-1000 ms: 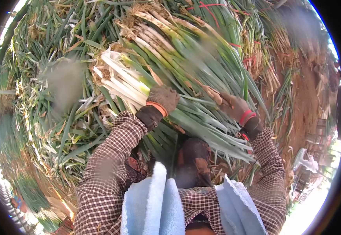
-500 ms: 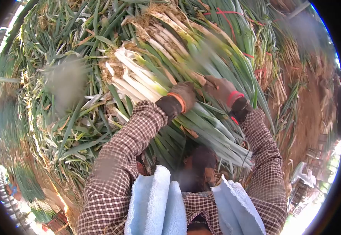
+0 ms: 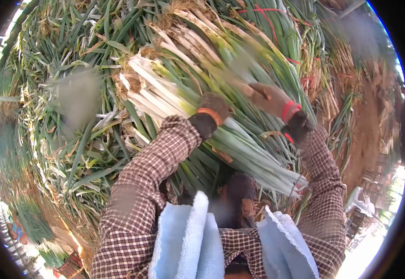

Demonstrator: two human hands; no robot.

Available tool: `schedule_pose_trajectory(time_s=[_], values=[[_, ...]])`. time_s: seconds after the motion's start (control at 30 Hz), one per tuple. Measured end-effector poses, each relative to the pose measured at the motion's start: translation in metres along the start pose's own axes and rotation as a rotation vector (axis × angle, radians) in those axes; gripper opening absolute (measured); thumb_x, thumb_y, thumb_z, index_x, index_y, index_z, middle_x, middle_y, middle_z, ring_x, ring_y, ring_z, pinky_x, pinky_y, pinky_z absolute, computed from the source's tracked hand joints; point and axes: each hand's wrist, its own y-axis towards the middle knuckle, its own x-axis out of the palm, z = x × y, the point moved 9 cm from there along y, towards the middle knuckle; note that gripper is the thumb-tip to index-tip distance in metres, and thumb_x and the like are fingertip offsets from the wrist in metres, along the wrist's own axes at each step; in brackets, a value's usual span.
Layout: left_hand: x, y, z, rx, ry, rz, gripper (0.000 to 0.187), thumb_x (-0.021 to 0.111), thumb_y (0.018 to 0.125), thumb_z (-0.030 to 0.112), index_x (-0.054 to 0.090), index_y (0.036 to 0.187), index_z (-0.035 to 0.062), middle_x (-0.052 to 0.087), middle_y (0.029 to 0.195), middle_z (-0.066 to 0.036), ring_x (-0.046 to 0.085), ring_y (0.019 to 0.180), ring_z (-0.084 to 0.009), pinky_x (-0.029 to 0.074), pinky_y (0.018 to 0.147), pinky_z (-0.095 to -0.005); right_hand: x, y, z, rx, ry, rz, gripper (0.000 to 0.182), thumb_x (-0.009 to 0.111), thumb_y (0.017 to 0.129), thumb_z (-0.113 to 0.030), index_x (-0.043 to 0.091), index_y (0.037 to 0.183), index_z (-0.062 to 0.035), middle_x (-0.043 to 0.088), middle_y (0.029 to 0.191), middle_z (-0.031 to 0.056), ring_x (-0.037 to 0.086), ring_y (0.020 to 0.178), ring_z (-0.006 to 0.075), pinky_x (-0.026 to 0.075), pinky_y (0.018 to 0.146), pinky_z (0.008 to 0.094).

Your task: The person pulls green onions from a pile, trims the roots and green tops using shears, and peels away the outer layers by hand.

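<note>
My left hand, in a dark glove with an orange cuff band, is closed around a bunch of green onions. Their white stalks and roots point to the upper left, and their long green leaves run to the lower right. My right hand, gloved with a red cuff band, is over the leaves of other green onions, just right of that bunch. Its fingers reach leftward, apart from the bunch, and their tips are blurred. Muddy-stemmed green onions lie just beyond both hands.
A heap of loose green onion leaves spreads over the left. At the upper right lie green onions tied with red string. Bare brown soil shows at the right. A dark shoe is below the bunch. A light-blue towel hangs in front of me.
My right hand has drawn away to the right from my left hand. The held bunch is gathered closer together, its leaf ends shifted slightly right. My left hand has moved slightly left.
</note>
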Motion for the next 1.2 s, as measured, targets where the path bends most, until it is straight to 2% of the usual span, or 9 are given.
schedule_pose_trajectory(time_s=[0.03, 0.27, 0.43, 0.53, 0.67, 0.83, 0.9, 1.13, 1.2], values=[[0.001, -0.008, -0.002, -0.004, -0.001, -0.031, 0.026, 0.057, 0.090, 0.024, 0.075, 0.100, 0.0088, 0.074, 0.099, -0.013, 0.071, 0.092, -0.0308, 0.052, 0.084, -0.0469, 0.000, -0.019, 0.010, 0.051, -0.054, -0.027, 0.043, 0.062, 0.094, -0.029, 0.061, 0.128, -0.0024, 0.069, 0.099, 0.0122, 0.062, 0.089, 0.0162, 0.050, 0.083, 0.0341], [-0.002, -0.017, -0.002, -0.028, 0.020, -0.223, 0.033, 0.054, 0.093, 0.023, 0.066, 0.120, 0.0094, 0.069, 0.117, -0.016, 0.065, 0.110, -0.0324, 0.050, 0.088, -0.0480, 0.018, -0.068, 0.048, 0.179, -0.074, -0.053, 0.042, 0.064, 0.091, -0.028, 0.062, 0.130, -0.0104, 0.068, 0.090, 0.0141, 0.065, 0.081, 0.0256, 0.050, 0.078, 0.0370], [-0.006, -0.008, 0.020, 0.162, 0.221, 0.093, 0.032, 0.052, 0.094, 0.020, 0.065, 0.119, 0.0060, 0.067, 0.117, -0.019, 0.062, 0.113, -0.0316, 0.049, 0.090, -0.0440, 0.018, -0.039, 0.028, 0.073, -0.023, 0.013, 0.044, 0.065, 0.091, -0.030, 0.062, 0.131, -0.0117, 0.069, 0.090, 0.0143, 0.066, 0.080, 0.0277, 0.050, 0.076, 0.0382], [-0.009, -0.002, 0.023, 0.180, 0.211, 0.198, 0.032, 0.051, 0.094, 0.019, 0.065, 0.118, 0.0028, 0.066, 0.119, -0.019, 0.063, 0.112, -0.0303, 0.050, 0.090, -0.0441, 0.020, -0.008, 0.019, 0.061, -0.008, -0.006, 0.043, 0.060, 0.092, -0.039, 0.064, 0.124, -0.0103, 0.070, 0.102, 0.0187, 0.067, 0.096, 0.0362, 0.050, 0.083, 0.0438], [-0.010, 0.020, -0.012, 0.025, -0.227, 0.074, 0.028, 0.053, 0.095, 0.017, 0.067, 0.112, -0.0002, 0.068, 0.114, -0.020, 0.066, 0.106, -0.0318, 0.054, 0.088, -0.0478, 0.018, 0.037, 0.000, -0.008, -0.018, 0.035, 0.041, 0.062, 0.093, -0.035, 0.065, 0.126, -0.0098, 0.072, 0.094, 0.0151, 0.066, 0.081, 0.0244, 0.051, 0.076, 0.0387], [-0.004, 0.043, -0.021, -0.120, -0.199, 0.009, 0.023, 0.058, 0.092, 0.023, 0.076, 0.099, 0.0113, 0.073, 0.106, -0.016, 0.070, 0.099, -0.0312, 0.055, 0.082, -0.0444, 0.009, 0.071, -0.026, -0.024, -0.037, 0.099, 0.037, 0.061, 0.095, -0.034, 0.067, 0.118, -0.0061, 0.070, 0.093, 0.0166, 0.064, 0.082, 0.0206, 0.051, 0.077, 0.0363], [-0.002, 0.043, -0.019, -0.146, -0.115, -0.068, 0.020, 0.060, 0.091, 0.023, 0.077, 0.097, 0.0141, 0.074, 0.106, -0.013, 0.071, 0.099, -0.0292, 0.056, 0.080, -0.0420, 0.010, 0.072, -0.026, -0.127, 0.010, 0.074, 0.040, 0.059, 0.096, -0.039, 0.067, 0.118, -0.0056, 0.070, 0.099, 0.0171, 0.066, 0.090, 0.0293, 0.050, 0.081, 0.0401], [0.002, 0.036, 0.001, 0.129, 0.079, 0.035, 0.019, 0.063, 0.089, 0.015, 0.071, 0.106, 0.0093, 0.071, 0.108, -0.012, 0.071, 0.098, -0.0279, 0.057, 0.076, -0.0419, 0.006, -0.014, 0.013, 0.043, 0.083, 0.007, 0.043, 0.061, 0.094, -0.036, 0.062, 0.124, -0.0049, 0.069, 0.098, 0.0188, 0.067, 0.086, 0.0303, 0.050, 0.079, 0.0407], [-0.010, 0.015, 0.005, 0.252, 0.015, 0.130, 0.018, 0.060, 0.090, 0.010, 0.066, 0.107, 0.0108, 0.068, 0.107, -0.009, 0.070, 0.094, -0.0276, 0.058, 0.072, -0.0415, 0.004, -0.045, 0.024, 0.061, 0.065, 0.019, 0.042, 0.063, 0.091, -0.023, 0.060, 0.128, -0.0020, 0.067, 0.098, 0.0096, 0.060, 0.089, 0.0179, 0.049, 0.082, 0.0340]])
